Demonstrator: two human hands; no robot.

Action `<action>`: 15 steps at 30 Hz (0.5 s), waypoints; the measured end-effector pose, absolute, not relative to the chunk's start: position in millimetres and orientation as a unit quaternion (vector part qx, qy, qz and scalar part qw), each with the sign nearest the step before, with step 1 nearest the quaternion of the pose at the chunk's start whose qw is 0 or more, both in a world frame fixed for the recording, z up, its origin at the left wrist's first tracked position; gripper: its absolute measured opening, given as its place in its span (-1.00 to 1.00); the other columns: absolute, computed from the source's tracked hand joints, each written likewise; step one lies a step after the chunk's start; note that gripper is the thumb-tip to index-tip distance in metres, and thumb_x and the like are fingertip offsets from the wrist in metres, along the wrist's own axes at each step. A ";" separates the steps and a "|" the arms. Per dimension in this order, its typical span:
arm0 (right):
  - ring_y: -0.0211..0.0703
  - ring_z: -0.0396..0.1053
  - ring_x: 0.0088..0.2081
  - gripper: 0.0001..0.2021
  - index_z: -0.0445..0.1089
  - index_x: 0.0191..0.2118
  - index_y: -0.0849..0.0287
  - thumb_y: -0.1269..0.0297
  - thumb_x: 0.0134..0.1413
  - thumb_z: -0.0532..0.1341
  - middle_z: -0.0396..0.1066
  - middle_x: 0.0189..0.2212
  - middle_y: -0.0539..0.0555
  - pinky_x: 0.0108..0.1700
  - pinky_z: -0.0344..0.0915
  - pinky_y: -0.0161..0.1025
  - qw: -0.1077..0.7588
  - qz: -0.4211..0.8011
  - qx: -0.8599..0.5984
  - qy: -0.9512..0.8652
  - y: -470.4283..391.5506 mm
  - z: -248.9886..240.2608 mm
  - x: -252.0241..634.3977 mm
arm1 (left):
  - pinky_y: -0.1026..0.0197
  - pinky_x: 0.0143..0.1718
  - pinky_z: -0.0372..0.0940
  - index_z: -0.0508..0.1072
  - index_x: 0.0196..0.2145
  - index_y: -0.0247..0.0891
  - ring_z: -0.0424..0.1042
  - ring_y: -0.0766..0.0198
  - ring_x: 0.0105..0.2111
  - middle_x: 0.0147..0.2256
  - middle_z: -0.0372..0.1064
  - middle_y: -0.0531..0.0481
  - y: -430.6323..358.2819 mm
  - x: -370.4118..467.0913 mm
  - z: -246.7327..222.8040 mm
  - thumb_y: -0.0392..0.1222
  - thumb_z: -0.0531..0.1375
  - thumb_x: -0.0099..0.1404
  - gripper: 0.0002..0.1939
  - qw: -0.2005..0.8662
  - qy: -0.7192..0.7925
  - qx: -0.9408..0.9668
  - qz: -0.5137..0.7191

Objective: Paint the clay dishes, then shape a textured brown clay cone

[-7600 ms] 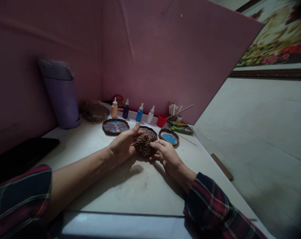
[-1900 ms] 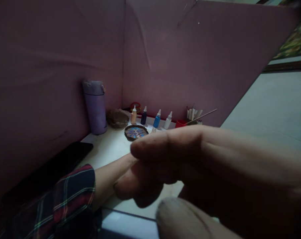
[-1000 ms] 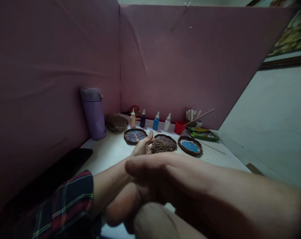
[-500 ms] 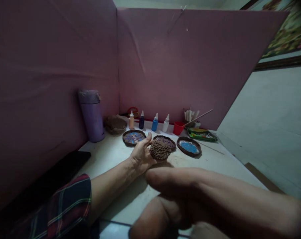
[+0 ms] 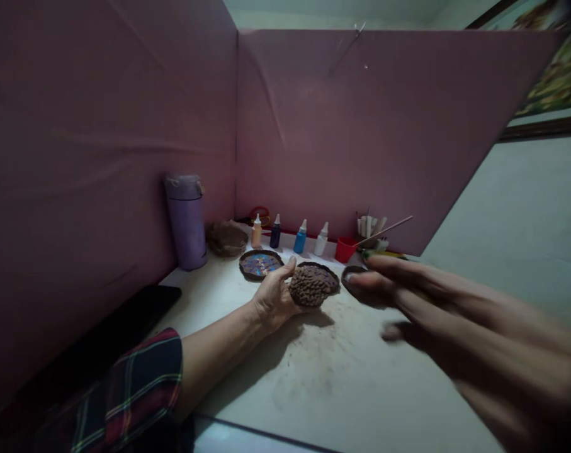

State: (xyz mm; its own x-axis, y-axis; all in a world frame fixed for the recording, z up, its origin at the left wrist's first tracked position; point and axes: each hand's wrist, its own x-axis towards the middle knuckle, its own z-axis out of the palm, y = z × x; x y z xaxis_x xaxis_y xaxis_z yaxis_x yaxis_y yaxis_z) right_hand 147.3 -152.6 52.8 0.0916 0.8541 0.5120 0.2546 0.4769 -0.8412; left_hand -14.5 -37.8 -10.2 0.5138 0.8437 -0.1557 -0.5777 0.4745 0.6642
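Note:
My left hand point(image 5: 276, 297) grips a bumpy, rounded brown clay piece point(image 5: 310, 284) above the table, thumb up along its near left side. Its knobbly outer face is turned toward me. Behind it lies a brown-rimmed dish with purple marks point(image 5: 331, 274), partly covered by the piece. My right hand point(image 5: 422, 302), smeared by motion, is to the right with fingers stretched out and apart, holding nothing. Its fingertips overlap in view another brown-rimmed dish point(image 5: 349, 280). Left of the clay piece sits a dish with blue and purple paint point(image 5: 261, 265).
Small paint bottles in peach point(image 5: 256, 233), dark blue point(image 5: 275, 233), blue point(image 5: 300, 238) and white point(image 5: 321, 240) line the back. Beside them are a red cup point(image 5: 345, 250) with a stick, a brown bowl point(image 5: 228, 240) and a purple tumbler point(image 5: 186, 223). Brown smudges mark the white table point(image 5: 323, 384).
My right hand has swung up and to the right, its fingers now stretched out, uncovering the smudged table. My left hand still holds the clay piece. The view has shifted slightly.

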 end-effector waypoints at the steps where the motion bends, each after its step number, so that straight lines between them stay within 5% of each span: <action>1: 0.03 0.46 -0.31 -0.69 0.47 -0.16 0.07 0.09 -0.05 0.30 0.51 -0.27 0.19 -0.39 0.36 -0.12 0.571 0.283 -0.473 -0.609 -137.8 54.7 144.0 | -0.02 -0.21 0.35 0.42 -0.25 -0.38 0.46 0.08 -0.26 -0.26 0.46 -0.23 -37.1 -14.6 -10.4 -0.01 0.07 0.29 -0.66 0.824 0.237 0.282 0.430; 10: -0.06 0.32 -0.15 -0.68 0.41 -0.24 0.18 0.08 0.22 0.02 0.40 -0.24 0.15 -0.05 0.21 -0.10 0.577 0.054 -0.516 -0.631 -76.2 -13.6 149.1 | 0.01 -0.26 0.38 0.46 -0.16 -0.37 0.44 0.07 -0.22 -0.14 0.44 -0.25 -34.7 -13.8 -14.4 -0.21 0.14 0.20 -0.73 0.789 0.245 0.345 0.446; 15: -0.09 0.33 -0.21 -0.64 0.38 -0.18 0.17 0.01 0.21 0.00 0.38 -0.26 0.12 -0.15 0.27 -0.14 0.565 0.125 -0.541 -0.610 -81.0 -23.9 146.7 | 0.01 -0.28 0.39 0.42 -0.10 -0.34 0.44 0.08 -0.23 -0.10 0.43 -0.25 -32.4 -13.0 -18.9 -0.15 0.12 0.25 -0.70 0.791 0.234 0.341 0.451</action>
State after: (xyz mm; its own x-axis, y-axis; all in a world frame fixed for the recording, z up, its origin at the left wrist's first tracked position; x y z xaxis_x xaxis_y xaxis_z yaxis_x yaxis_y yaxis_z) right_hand 146.7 -81.0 -23.9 0.2250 0.8019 0.5534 0.5187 0.3822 -0.7648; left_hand -13.0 -32.4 -18.9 0.4830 0.8734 -0.0618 -0.5545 0.3597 0.7504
